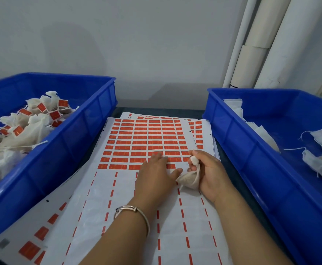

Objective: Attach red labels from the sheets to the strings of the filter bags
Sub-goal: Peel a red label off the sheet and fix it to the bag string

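With my right hand (208, 173) gripping a small white fabric filter bag (189, 179), my spread left hand (156, 171) presses on the white sheet of red rectangular labels (146, 142), so I judge the label-peeling step is in hand, and the next move calls for lifting one label at the sheet's lowest remaining row.

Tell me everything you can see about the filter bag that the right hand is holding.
The filter bag is a small pouch of off-white, gauzy fabric, filled and rounded at the bottom, with its neck bunched into a white tuft at the top. The right hand grips it, fingers curled round its neck and body, just above the top label sheet. The left hand's thumb reaches close to it. No red label shows on it; its string is not clearly visible.
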Demonstrator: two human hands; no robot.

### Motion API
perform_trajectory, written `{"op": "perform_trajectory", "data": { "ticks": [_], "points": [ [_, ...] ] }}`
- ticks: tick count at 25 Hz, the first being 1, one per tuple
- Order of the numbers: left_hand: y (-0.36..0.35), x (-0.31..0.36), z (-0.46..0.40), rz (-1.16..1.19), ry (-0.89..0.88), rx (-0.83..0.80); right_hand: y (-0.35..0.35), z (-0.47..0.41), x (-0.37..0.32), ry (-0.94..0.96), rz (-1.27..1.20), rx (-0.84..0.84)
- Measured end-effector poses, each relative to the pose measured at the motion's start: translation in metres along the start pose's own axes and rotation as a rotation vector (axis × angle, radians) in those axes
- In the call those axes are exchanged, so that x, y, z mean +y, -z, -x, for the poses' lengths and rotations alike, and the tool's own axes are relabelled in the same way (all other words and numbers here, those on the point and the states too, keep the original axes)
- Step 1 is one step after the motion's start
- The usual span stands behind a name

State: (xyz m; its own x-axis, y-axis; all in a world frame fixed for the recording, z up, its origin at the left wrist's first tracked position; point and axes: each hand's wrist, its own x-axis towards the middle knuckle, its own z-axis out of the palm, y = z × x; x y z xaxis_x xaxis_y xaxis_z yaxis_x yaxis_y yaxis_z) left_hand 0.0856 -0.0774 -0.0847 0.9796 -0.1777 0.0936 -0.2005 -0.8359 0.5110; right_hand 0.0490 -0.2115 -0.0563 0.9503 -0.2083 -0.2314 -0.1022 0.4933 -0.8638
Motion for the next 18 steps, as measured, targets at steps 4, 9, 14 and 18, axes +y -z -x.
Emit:
{"op": "perform_trajectory", "data": {
  "ticks": [4,9,14,18],
  "points": [
    [-0.001,-0.002,-0.002,-0.177,-0.081,-0.020,-0.002,-0.002,0.003,0.029,0.063,0.029],
    [0.005,0.005,0.001,-0.219,-0.062,-0.042,-0.004,-0.002,0.005,0.056,0.112,0.078],
    [0.015,0.013,0.003,-0.320,-0.098,-0.078,-0.006,-0.001,0.005,0.042,0.114,0.054],
    [0.013,0.011,0.005,-0.266,-0.126,0.013,-0.004,-0.002,0.005,0.039,0.083,0.024]
  ]
}}
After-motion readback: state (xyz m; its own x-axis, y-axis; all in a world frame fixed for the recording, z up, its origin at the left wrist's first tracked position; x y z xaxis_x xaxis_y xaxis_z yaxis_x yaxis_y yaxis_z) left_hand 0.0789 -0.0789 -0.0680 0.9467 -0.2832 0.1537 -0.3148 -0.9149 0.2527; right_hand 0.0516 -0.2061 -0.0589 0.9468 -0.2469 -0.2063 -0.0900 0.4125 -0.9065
